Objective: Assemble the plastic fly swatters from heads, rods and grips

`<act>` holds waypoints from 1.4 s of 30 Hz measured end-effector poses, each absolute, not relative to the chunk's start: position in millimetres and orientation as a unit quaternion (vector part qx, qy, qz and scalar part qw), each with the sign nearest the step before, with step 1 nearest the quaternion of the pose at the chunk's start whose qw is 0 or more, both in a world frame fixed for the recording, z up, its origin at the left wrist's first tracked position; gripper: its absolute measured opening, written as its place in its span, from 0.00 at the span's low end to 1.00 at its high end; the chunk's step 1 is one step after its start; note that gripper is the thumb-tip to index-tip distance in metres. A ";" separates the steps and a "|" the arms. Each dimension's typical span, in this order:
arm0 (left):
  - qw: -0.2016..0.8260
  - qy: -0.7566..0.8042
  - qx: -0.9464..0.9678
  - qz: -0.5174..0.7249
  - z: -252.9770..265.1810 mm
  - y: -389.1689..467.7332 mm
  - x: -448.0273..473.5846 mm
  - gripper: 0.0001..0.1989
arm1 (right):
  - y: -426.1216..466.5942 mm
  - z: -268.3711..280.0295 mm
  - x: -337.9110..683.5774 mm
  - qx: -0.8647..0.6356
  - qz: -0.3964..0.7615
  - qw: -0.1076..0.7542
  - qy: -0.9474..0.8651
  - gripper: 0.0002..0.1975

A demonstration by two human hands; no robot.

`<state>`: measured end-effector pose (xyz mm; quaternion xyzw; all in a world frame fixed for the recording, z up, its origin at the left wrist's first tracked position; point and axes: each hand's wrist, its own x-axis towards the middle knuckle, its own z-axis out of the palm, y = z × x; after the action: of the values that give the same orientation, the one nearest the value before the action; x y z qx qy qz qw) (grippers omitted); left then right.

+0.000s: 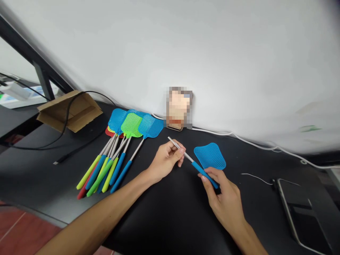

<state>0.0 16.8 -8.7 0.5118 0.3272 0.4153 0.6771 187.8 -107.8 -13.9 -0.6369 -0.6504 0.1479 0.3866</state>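
Between my two hands runs a fly swatter handle (197, 166), a metal rod with a blue grip and no head on its far end. The fingers of my left hand (170, 156) pinch the metal rod near its tip. My right hand (221, 191) is closed around the blue grip at the other end. A loose blue swatter head (210, 156) lies on the table just beyond my right hand. To the left is a pile of fly swatters (117, 152) with blue, green, yellow and red parts, their heads toward the wall.
A brown cardboard box (70, 113) sits at the back left, with a black cable (67, 109) across it. A phone with a pixelated screen (178, 108) leans on the white wall. A white cable (255, 145) follows the wall. Another phone (302, 212) lies at right.
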 end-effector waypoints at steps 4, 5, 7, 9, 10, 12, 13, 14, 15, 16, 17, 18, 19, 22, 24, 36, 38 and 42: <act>0.680 0.329 0.520 0.399 -8.5 17.1 -0.6 0.19 | -108.7 -11.6 187.9 -0.634 0.247 0.380 -0.627 0.06; 0.681 0.328 0.521 0.396 -8.7 17.3 -0.5 0.19 | -108.7 -10.5 187.8 -0.629 0.281 0.382 -0.616 0.07; 0.685 0.325 0.523 0.390 -9.4 17.3 -0.1 0.18 | -108.7 -7.9 187.1 -0.610 0.352 0.391 -0.592 0.07; 0.690 0.314 0.523 0.389 -10.0 16.8 0.8 0.18 | -109.1 -4.6 185.6 -0.586 0.416 0.394 -0.573 0.08; 0.695 0.305 0.522 0.389 -10.0 16.1 1.3 0.18 | -109.5 -3.0 184.5 -0.575 0.439 0.388 -0.571 0.09; 0.707 0.281 0.523 0.384 -9.0 13.7 2.3 0.18 | -110.3 -0.4 182.7 -0.563 0.458 0.368 -0.581 0.10; 0.715 0.269 0.528 0.372 -7.9 11.9 2.6 0.19 | -110.5 0.4 182.2 -0.562 0.455 0.363 -0.588 0.10; 0.722 0.259 0.538 0.350 -6.5 9.6 2.8 0.20 | -110.5 0.8 182.3 -0.565 0.444 0.368 -0.590 0.11; 0.729 0.250 0.550 0.320 -5.0 6.9 3.0 0.20 | -110.2 0.9 183.0 -0.570 0.432 0.382 -0.586 0.11; 0.738 0.242 0.561 0.287 -3.5 3.8 3.2 0.21 | -109.6 0.6 184.4 -0.574 0.421 0.403 -0.575 0.11; 0.747 0.235 0.568 0.253 -2.2 0.4 3.4 0.21 | -108.9 0.1 186.4 -0.578 0.415 0.426 -0.559 0.10; 0.756 0.228 0.572 0.222 -1.3 -3.1 3.8 0.21 | -108.2 -0.5 188.8 -0.579 0.417 0.447 -0.540 0.10; 0.763 0.223 0.574 0.195 -0.8 -6.4 4.3 0.21 | -107.7 -1.4 191.3 -0.578 0.424 0.464 -0.521 0.10; 0.767 0.222 0.584 0.148 -0.7 -14.3 6.4 0.20 | -108.4 -5.6 196.7 -0.568 0.452 0.503 -0.470 0.10; 0.759 0.226 0.596 0.134 -0.3 -16.7 7.6 0.20 | -110.7 -10.3 196.0 -0.565 0.458 0.518 -0.451 0.08; 0.722 0.208 0.658 0.044 9.8 -12.1 4.3 0.22 | -102.5 15.0 239.0 -0.520 0.277 0.761 -0.270 0.07; 0.711 0.197 0.673 0.045 8.6 -12.9 6.6 0.22 | -101.6 23.3 254.0 -0.517 0.245 0.778 -0.260 0.07; 0.703 0.193 0.683 0.055 5.8 -14.4 10.4 0.22 | -99.8 27.0 253.8 -0.518 0.233 0.775 -0.278 0.07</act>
<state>10.4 -14.4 5.8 0.6828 0.1926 0.0550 0.7026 253.8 -99.8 27.0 -0.5179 -0.2781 0.2333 0.7746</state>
